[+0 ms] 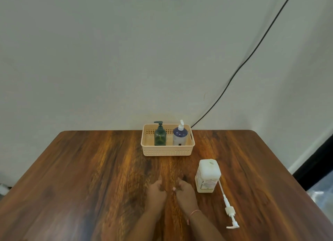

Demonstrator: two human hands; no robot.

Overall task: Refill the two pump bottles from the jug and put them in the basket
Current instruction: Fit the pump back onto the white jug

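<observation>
A green pump bottle [160, 136] and a white bottle with a dark blue label and white pump [180, 135] stand upright side by side in the beige basket [168, 151] at the table's far edge. The white square jug [207, 175] stands in front of the basket, to the right, its top open. Its long white pump [228, 207] lies flat on the table beside it. My left hand [155, 192] and my right hand [185, 191] rest on the table close together, left of the jug, fingers loosely curled, holding nothing.
The wooden table [90, 177] stands against a pale wall. A black cable [252, 56] runs down the wall behind the basket. A dark opening shows at the far right beyond the table edge.
</observation>
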